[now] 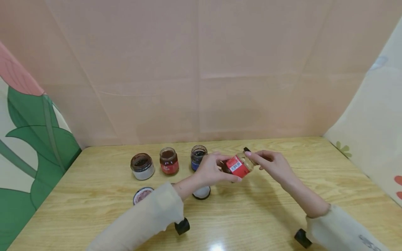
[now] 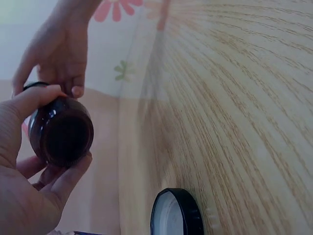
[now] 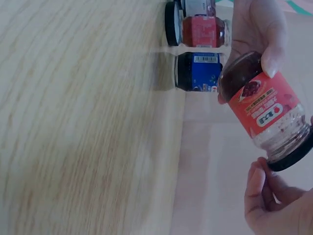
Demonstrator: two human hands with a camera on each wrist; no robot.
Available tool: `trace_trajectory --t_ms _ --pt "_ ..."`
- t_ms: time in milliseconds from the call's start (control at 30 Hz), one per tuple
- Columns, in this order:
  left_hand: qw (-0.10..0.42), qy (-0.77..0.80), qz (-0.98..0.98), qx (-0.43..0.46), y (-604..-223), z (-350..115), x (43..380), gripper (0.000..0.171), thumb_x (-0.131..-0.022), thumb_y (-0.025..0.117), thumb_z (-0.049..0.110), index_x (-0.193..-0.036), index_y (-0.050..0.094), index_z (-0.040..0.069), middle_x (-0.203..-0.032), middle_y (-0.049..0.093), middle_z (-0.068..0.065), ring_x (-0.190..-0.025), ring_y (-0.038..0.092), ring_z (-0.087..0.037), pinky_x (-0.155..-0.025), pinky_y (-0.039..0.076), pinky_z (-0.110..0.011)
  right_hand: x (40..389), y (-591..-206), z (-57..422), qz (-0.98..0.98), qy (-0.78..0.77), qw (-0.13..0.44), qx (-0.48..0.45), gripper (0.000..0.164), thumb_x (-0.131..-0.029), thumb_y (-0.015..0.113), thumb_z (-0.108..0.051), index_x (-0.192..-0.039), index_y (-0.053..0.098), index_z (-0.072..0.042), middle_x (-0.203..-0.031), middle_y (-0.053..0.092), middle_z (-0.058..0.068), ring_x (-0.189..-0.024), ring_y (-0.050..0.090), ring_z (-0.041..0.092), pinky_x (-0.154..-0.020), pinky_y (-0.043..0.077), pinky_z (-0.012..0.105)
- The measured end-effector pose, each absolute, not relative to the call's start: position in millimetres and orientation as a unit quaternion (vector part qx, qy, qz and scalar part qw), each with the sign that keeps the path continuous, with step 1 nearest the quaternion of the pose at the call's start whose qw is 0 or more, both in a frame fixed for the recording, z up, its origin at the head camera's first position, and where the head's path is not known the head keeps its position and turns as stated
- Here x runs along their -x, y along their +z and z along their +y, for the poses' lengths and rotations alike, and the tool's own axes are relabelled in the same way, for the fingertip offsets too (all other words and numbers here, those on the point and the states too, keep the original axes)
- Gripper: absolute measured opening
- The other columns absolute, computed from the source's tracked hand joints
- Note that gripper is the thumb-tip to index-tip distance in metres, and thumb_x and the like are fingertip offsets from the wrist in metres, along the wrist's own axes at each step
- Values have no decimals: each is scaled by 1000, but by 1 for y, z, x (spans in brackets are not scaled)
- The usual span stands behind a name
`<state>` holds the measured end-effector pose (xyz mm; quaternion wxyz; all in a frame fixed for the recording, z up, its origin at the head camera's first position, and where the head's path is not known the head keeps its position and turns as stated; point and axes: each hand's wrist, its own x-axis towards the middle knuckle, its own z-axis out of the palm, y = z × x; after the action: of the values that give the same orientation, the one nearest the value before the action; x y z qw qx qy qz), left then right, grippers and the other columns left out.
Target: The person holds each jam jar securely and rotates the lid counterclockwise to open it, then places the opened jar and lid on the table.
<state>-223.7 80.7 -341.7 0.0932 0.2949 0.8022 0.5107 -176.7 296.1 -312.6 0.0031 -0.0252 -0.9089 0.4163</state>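
My left hand (image 1: 211, 170) grips a glass jar (image 1: 239, 166) with a red label by its lower body, above the table. Dark contents fill part of the jar, which is tilted with its mouth end toward my right hand (image 1: 276, 167). A black lid (image 2: 36, 85) sits at the mouth; the right wrist view shows this lid (image 3: 293, 152) against the glass rim. The thumb and fingers of my right hand pinch the lid's edge. How tightly the lid is seated, I cannot tell.
Lidless jars stand behind on the left: a white-label jar (image 1: 143, 170), a red-label jar (image 1: 169, 167) and a blue-label jar (image 1: 195, 164). Loose lids lie before them, including one lid (image 1: 142, 194) near my left sleeve and another lid (image 1: 201, 192) below my left wrist.
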Motion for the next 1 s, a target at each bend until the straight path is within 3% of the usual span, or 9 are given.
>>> trace_trajectory --t_ms 100,300,500,567,700,833,1000 --pt "102 516 792 -309 -344 78 226 57 -69 87 23 -121 67 12 -105 62 1 -81 61 -4 -72 53 -20 176 -311 300 -896 444 -20 -20 56 -94 55 -46 -130 55 -3 -123 61 17 -94 60 22 -87 47 43" --pt "151 546 758 -323 -345 70 230 52 -70 85 16 -119 68 16 -112 63 3 -90 60 -8 -78 53 -25 176 -310 314 -860 490 -73 -122 54 -96 55 -25 -141 41 1 -141 48 20 -122 50 31 -100 40 54" --pt "170 561 750 -307 -343 69 231 53 -71 84 15 -121 67 15 -113 63 3 -88 62 -8 -72 54 -25 176 -309 315 -864 487 -74 -105 53 -99 51 -31 -143 41 -4 -145 44 19 -131 41 37 -101 34 63" --pt "162 556 754 -310 -344 70 230 55 -70 85 15 -122 67 15 -113 63 2 -88 62 -8 -73 54 -24 175 -308 312 -881 461 -59 -81 53 -99 50 -37 -141 45 -6 -142 48 18 -126 46 35 -98 40 59" --pt "134 537 772 -313 -346 71 230 58 -69 86 19 -123 66 14 -114 64 1 -88 62 -7 -75 54 -22 176 -307 303 -921 387 -12 -46 52 -97 49 -47 -128 60 -8 -122 62 16 -100 59 27 -77 50 40" --pt "100 525 793 -293 -348 72 228 59 -68 87 24 -122 66 14 -116 63 1 -90 60 -8 -72 53 -21 177 -306 295 -944 330 13 -17 54 -95 46 -56 -105 70 -9 -93 68 8 -76 54 19 -61 44 30" --pt "65 529 803 -267 -349 75 225 61 -65 89 25 -120 67 12 -109 62 2 -90 59 -9 -69 51 -20 181 -308 291 -948 318 6 18 61 -92 43 -63 -89 69 -8 -80 67 4 -65 46 18 -56 38 30"
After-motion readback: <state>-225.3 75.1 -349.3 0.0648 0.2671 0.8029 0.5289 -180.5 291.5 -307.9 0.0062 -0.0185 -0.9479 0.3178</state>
